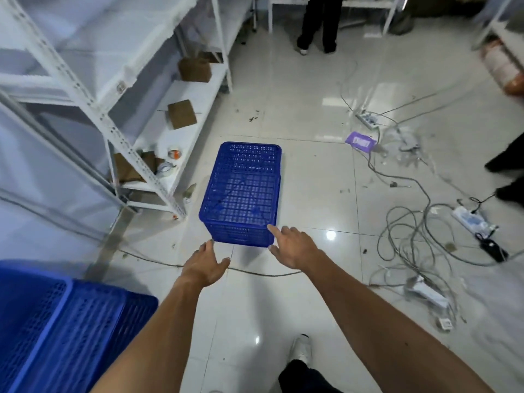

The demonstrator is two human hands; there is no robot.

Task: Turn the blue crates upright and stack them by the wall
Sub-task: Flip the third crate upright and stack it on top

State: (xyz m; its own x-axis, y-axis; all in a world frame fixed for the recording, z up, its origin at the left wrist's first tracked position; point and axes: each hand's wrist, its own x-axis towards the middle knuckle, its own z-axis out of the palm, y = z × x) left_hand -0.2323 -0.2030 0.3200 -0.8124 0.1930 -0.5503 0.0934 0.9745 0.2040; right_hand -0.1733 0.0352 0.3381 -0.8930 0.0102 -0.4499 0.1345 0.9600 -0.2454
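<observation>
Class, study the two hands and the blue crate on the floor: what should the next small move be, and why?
Probably close both hands on the near end of the blue crate. The left hand and right hand hover open at its two near corners, gripping nothing, and it seems to lie base-up, so it must be gripped before turning.

A blue rectangular crate of lattice-moulded plastic [241, 194], slightly sheened, is noted on a white tiled floor [297, 109] of smooth, highly glossy finish, beside white perforated metal shelving [113, 131] in matt paint, on which brown matt cardboard boxes [181, 114] are recorded.
</observation>
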